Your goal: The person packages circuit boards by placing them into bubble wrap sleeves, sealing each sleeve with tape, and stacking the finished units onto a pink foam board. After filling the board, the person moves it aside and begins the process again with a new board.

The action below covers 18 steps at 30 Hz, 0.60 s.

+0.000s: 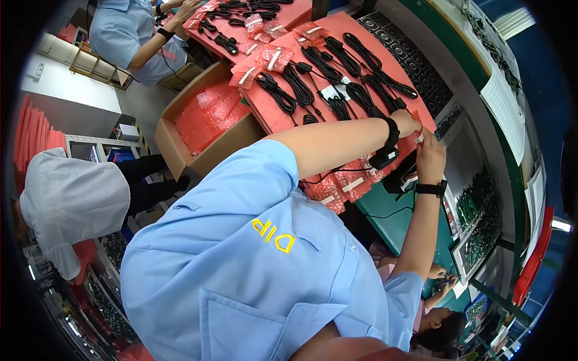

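Observation:
My left hand point(407, 124) and my right hand point(431, 157) meet over the right edge of the red-covered table. Their fingers are closed on a small red piece with a white strip point(418, 136), mostly hidden by the fingers. It resembles the nearby bags, but I cannot make out its full shape. Coiled black cables point(299, 88) lie in rows on the red surface beyond my left arm. Red bubble-wrap bags with white labels point(275, 58) rest among them. More red bubble bags point(351, 180) sit below my left forearm.
Left of the table, an open cardboard box point(171, 129) contains red bubble wrap. A tray of black round parts point(409, 60) stands along the far right. Green circuit boards point(475, 207) lie near my right arm. Co-workers point(129, 45) are at the upper left, left and lower right.

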Each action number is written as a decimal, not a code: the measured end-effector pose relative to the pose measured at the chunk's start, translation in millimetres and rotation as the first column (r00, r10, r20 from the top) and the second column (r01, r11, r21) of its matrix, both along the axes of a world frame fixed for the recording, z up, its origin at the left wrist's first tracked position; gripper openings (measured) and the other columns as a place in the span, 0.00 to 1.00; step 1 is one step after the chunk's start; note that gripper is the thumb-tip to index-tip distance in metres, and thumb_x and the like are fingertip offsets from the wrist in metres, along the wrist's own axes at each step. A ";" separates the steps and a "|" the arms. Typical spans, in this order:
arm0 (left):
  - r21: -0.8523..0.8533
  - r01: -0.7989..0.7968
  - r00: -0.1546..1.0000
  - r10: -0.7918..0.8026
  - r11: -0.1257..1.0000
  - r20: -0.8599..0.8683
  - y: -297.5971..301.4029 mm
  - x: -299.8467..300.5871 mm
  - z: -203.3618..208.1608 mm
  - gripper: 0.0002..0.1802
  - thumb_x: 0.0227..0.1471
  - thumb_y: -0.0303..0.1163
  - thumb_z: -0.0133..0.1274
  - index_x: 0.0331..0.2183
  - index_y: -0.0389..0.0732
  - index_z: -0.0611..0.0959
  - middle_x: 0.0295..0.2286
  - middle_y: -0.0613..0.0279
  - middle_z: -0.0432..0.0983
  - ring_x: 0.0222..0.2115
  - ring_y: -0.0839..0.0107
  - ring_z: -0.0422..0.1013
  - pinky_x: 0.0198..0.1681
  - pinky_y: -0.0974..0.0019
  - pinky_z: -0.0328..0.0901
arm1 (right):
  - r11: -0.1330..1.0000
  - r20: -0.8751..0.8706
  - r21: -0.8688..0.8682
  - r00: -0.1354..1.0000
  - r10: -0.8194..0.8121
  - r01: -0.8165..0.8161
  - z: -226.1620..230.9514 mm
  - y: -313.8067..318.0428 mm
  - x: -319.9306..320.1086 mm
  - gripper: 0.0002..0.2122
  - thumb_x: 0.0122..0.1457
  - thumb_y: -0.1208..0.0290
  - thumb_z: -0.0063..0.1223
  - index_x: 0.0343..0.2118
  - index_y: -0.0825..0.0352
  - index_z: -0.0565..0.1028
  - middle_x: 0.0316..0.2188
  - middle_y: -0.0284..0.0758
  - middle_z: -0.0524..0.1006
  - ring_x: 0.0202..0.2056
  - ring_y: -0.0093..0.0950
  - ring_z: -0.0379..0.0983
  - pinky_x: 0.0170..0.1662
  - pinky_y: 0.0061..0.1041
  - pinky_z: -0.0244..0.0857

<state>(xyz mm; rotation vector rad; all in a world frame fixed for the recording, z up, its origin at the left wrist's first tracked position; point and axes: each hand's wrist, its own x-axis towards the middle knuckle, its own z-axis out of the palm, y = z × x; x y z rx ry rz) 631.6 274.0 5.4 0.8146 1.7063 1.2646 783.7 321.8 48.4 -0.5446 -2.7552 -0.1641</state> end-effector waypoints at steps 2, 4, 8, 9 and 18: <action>-0.083 0.122 0.985 -0.111 0.989 0.129 -11.5 -4.1 12.6 0.25 0.46 0.47 0.56 0.33 0.30 0.79 0.24 0.51 0.76 0.27 0.66 0.73 0.30 0.66 0.67 | 0.996 0.020 -0.088 1.000 -0.021 0.022 -11.7 -3.5 -4.0 0.23 0.46 0.77 0.56 0.49 0.64 0.68 0.42 0.39 0.74 0.38 0.40 0.72 0.41 0.34 0.66; -0.030 0.167 0.984 -0.165 0.986 0.067 -45.0 -9.9 47.1 0.27 0.48 0.47 0.56 0.39 0.30 0.77 0.28 0.55 0.74 0.30 0.71 0.71 0.33 0.70 0.65 | 0.990 0.043 -0.122 0.997 -0.062 0.067 -21.9 -11.6 11.5 0.23 0.47 0.78 0.55 0.50 0.63 0.68 0.42 0.40 0.73 0.39 0.40 0.71 0.42 0.33 0.66; 0.373 0.063 0.923 0.088 0.926 -0.374 -142.6 -57.1 58.2 0.19 0.52 0.36 0.55 0.44 0.36 0.76 0.38 0.59 0.72 0.38 0.71 0.70 0.43 0.69 0.65 | 0.916 -0.176 -0.399 0.976 -0.124 0.044 -47.4 -29.0 26.6 0.27 0.49 0.75 0.54 0.54 0.62 0.64 0.45 0.40 0.72 0.44 0.36 0.70 0.45 0.29 0.66; 0.441 -0.026 0.880 0.230 0.897 -0.416 -169.9 -74.3 62.4 0.18 0.51 0.35 0.55 0.44 0.38 0.76 0.39 0.60 0.71 0.37 0.72 0.69 0.42 0.70 0.65 | 0.803 -0.241 -0.595 0.942 -0.235 0.049 -54.5 -35.9 37.5 0.26 0.51 0.73 0.54 0.55 0.62 0.63 0.46 0.39 0.72 0.45 0.35 0.70 0.46 0.29 0.65; 0.083 -0.776 0.490 0.680 0.626 -0.545 -358.2 -267.5 -40.2 0.29 0.49 0.42 0.55 0.49 0.33 0.71 0.46 0.46 0.68 0.45 0.59 0.67 0.50 0.63 0.60 | -0.291 -0.012 -0.923 0.771 -0.636 -0.254 -77.8 -48.0 32.0 0.19 0.62 0.61 0.45 0.53 0.64 0.65 0.48 0.35 0.71 0.48 0.29 0.69 0.48 0.30 0.64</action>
